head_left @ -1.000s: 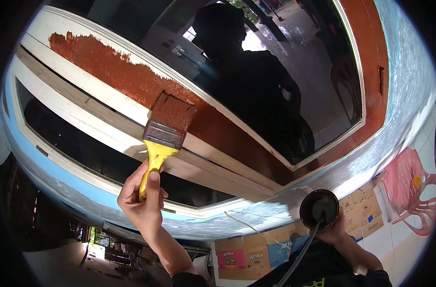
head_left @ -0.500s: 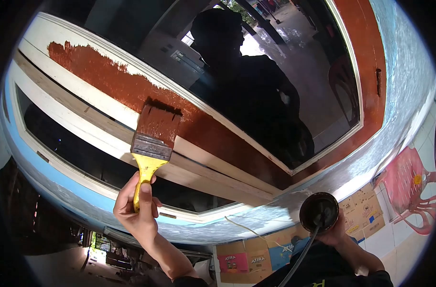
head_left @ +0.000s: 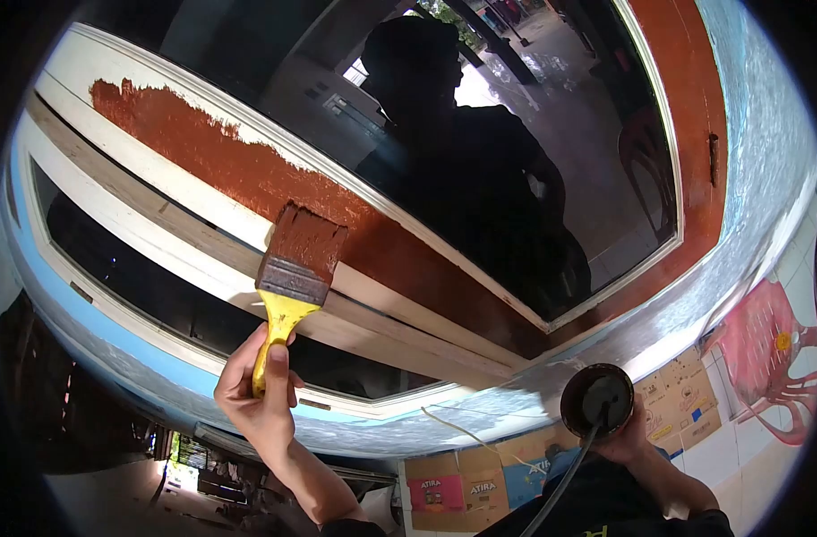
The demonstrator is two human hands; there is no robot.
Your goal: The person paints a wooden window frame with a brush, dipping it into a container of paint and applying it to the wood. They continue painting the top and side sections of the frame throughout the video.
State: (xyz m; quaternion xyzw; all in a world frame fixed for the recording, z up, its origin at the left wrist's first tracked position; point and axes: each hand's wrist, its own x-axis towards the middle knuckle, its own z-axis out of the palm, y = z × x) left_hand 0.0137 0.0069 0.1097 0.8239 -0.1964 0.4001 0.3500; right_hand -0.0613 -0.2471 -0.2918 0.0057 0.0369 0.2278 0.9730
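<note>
My left hand grips the yellow handle of a wide paintbrush, fingers wrapped round it. Reddish-brown paint coats the bristles, which overlap the lower edge of the painted strip on the window frame. That rail of the frame is brown along much of its length, with ragged edges against the cream surface at the left. Low on the right, my right hand holds a round, dark-rimmed paint can, its mouth facing me. A grey cord runs in front of the can down to my body.
Dark glass above the rail reflects a person's silhouette. A second cream frame lies below the rail. Blue-grey wall borders the window. Flattened cardboard covers part of the floor, and a red plastic chair stands at the right.
The brush has shifted slightly right and down, its bristle tips now lower on the painted strip. My right hand and the can have barely moved.
</note>
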